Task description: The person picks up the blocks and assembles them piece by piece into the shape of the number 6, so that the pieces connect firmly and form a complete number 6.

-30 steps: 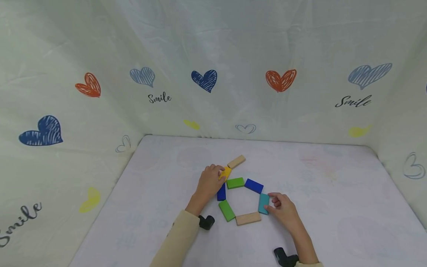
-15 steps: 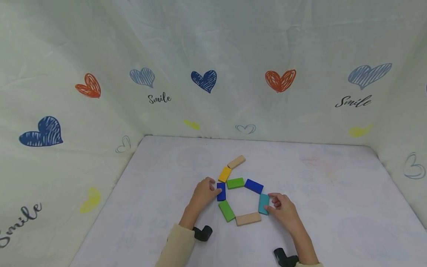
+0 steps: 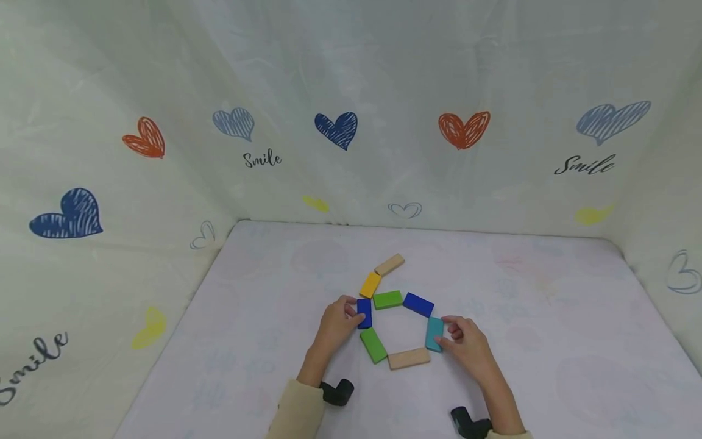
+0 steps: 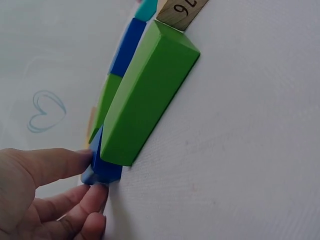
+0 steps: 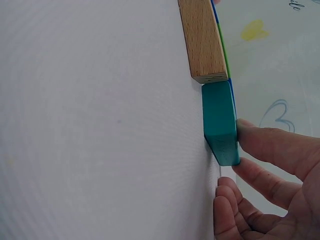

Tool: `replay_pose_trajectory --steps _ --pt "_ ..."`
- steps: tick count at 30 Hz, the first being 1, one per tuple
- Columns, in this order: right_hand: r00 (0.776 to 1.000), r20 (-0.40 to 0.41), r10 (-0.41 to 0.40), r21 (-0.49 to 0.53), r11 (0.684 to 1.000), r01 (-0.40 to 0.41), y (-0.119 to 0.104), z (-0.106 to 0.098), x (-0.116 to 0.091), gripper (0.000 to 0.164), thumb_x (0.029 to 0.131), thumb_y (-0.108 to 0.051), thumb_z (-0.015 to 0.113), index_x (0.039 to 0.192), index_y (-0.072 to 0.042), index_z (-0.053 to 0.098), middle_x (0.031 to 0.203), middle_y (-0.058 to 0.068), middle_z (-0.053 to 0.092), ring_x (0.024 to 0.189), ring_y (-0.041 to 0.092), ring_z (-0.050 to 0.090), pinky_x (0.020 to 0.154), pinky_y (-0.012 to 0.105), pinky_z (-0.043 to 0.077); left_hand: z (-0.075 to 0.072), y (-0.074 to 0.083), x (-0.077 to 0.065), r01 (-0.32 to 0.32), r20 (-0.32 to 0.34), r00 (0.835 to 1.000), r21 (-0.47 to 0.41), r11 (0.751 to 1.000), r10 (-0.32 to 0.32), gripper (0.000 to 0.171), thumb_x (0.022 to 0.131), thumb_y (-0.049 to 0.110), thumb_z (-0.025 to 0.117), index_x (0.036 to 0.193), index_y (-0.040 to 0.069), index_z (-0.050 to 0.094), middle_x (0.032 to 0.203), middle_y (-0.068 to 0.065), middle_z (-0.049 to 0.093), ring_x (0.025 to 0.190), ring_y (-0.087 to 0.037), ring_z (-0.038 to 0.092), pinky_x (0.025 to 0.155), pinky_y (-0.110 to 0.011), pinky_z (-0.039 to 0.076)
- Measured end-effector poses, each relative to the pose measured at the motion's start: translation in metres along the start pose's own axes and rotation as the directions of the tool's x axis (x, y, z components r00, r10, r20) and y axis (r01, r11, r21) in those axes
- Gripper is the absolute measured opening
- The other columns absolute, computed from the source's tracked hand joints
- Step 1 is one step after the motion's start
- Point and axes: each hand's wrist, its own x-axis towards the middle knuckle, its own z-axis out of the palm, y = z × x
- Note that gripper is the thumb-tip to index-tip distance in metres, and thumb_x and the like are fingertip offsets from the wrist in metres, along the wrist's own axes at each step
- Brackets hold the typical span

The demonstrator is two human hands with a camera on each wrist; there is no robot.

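Note:
Flat rectangular blocks lie in a ring on the white table. At the ring's left side my left hand pinches a dark blue block between thumb and fingers; the left wrist view shows the thumb against it. My right hand holds the teal block on the right side, its thumb and index finger at the block's edges. Between them along the near side are a green block and a plain wooden block. Across the far side lie another green block and a second blue block.
A yellow block and a second wooden block trail off from the ring's far left corner. Black wrist cameras sit beside both wrists. A white sheet printed with hearts hangs behind the table.
My left hand has let go of the yellow block and come nearer, onto the blue block at the ring's left. The right hand stays at the teal block.

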Motion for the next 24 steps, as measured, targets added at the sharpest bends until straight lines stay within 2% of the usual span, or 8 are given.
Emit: replay_pose_trajectory --steps 6,24 --pt "1.0 0.006 -0.005 0.0 1.0 0.005 0.0008 -0.0012 -0.0001 0.042 0.081 -0.012 0.068 0.119 0.003 0.056 0.091 0.009 0.051 0.083 0.018 0.048 0.072 0.026 0.043 -0.001 0.0035 -0.0018 -0.015 -0.014 1.0 -0.017 1.0 0.015 0.035 0.084 0.016 0.067 0.114 0.001 0.058 0.079 -0.004 0.06 0.072 -0.016 0.047 0.064 -0.027 0.039" --pt "1.0 -0.013 -0.025 0.007 1.0 0.026 -0.002 -0.0013 -0.0011 0.041 0.08 -0.011 0.069 0.117 0.004 0.056 0.089 0.009 0.051 0.082 0.018 0.048 0.069 0.023 0.042 -0.0001 0.0039 -0.0011 0.016 0.003 1.0 -0.012 1.0 -0.016 0.036 0.085 0.019 0.066 0.117 0.004 0.057 0.078 -0.002 0.058 0.071 -0.015 0.046 0.063 -0.026 0.038"
